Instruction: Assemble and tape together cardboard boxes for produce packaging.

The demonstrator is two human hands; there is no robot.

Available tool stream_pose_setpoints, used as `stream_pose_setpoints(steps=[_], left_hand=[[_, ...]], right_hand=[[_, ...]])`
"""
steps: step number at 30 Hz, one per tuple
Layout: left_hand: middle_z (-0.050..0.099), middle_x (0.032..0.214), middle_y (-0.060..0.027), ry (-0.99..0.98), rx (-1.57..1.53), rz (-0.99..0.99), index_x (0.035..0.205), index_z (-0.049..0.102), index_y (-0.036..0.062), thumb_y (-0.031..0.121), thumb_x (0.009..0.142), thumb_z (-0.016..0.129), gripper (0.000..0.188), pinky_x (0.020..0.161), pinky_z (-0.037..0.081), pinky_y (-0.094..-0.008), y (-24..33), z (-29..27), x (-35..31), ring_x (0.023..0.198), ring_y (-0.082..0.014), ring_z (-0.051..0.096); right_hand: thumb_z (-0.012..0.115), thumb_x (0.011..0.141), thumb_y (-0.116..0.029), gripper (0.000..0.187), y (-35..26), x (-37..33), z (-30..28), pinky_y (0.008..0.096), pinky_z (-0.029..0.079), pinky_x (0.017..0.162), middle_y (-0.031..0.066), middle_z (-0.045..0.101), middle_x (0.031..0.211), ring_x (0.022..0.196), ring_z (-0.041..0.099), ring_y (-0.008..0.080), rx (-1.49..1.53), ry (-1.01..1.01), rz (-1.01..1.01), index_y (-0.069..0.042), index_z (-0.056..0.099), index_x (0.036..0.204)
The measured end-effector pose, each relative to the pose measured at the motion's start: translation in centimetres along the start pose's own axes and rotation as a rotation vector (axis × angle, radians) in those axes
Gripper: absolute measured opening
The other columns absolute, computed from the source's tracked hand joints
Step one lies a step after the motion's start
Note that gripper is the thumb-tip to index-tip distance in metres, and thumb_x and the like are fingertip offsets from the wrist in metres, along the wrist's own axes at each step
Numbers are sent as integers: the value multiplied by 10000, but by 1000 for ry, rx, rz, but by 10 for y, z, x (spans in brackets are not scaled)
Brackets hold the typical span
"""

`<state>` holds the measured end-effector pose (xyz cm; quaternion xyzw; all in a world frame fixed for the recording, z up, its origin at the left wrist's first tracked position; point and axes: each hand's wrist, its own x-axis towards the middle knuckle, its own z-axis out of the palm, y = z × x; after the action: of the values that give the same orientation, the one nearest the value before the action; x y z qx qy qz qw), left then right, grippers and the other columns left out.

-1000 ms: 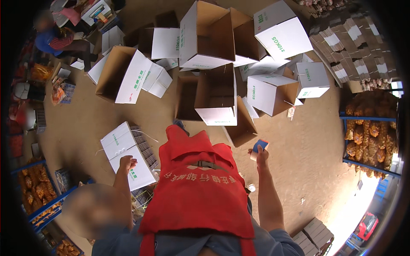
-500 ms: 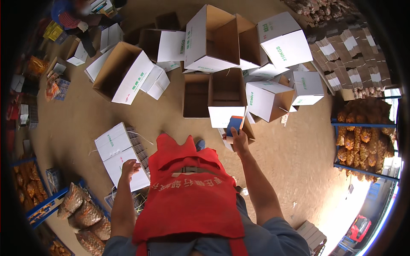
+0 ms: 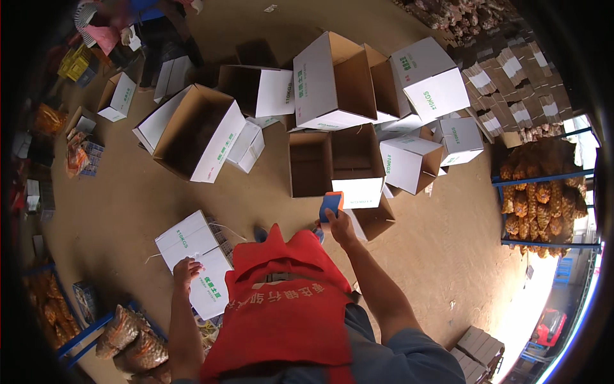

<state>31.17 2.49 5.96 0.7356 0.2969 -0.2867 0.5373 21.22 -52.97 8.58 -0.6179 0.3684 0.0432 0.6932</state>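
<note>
My right hand [image 3: 337,223] is closed around a blue and orange block-like hand tool [image 3: 330,206], held in front of an upright open white carton [image 3: 359,193]. The tool's exact kind does not show. On the left, my left hand [image 3: 186,271] hovers over or touches a white printed carton [image 3: 207,286]; I cannot tell which. Its fingers are loosely bent and apart, with nothing clear in them. That carton lies beside a dark crate-like thing [image 3: 220,238], partly hidden under it. A red apron [image 3: 281,313] covers my front.
Several open white cartons [image 3: 332,83] with brown insides crowd the far middle. Another open carton [image 3: 192,134] stands left of them. Flattened cardboard stacks [image 3: 511,77] and a blue rack with netted bags [image 3: 543,205] line the right. Bagged produce [image 3: 137,342] is at lower left. People [image 3: 150,32] stand far left.
My right hand and the tool have shifted left and slightly down. The cartons sit lower in view as my head moved. My left hand's fingers are more bent than before.
</note>
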Motion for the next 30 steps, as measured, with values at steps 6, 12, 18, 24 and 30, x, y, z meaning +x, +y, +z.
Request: stream_pose_setpoints(steps=[6,12,18,24,30], left_hand=[[771,910,-146,-120,9,6,889,771,-42,533,1085,433,695,727,584,-335,45,7,3,826,-211,742],[774,963,-124,-251,-32,219,1006,775,-40,442,1091,486,568,798,569,-311,124,73,-54,875,-183,727],[765,1015,-93,-359,-156,413,1102,736,-12,326,1053,617,361,843,546,-295,185,110,-144,953,-138,707],[742,1130,-105,-374,-209,505,1225,671,-14,334,1022,670,403,871,547,-304,209,120,-200,1028,-146,689],[692,1244,-133,-192,-270,399,1404,539,-43,259,1017,663,506,1034,516,-348,208,149,-236,1133,-186,664]], right_hand=[[519,1083,-356,427,-106,-27,86,344,599,799,177,751,931,854,753,228,-64,-267,-81,62,593,1130],[428,1113,-411,516,-161,-45,131,342,597,790,164,755,917,848,748,225,-137,-420,-93,60,638,1117],[351,1120,-405,546,-212,-47,164,335,570,846,165,756,957,892,739,231,-244,-705,-227,57,642,1100],[408,1097,-319,439,-245,-64,180,383,537,806,164,735,904,863,702,222,-441,-938,-457,49,647,1094],[416,1093,-311,401,-256,-74,177,436,539,786,216,728,924,866,717,392,-674,-1130,-608,18,644,1125]])
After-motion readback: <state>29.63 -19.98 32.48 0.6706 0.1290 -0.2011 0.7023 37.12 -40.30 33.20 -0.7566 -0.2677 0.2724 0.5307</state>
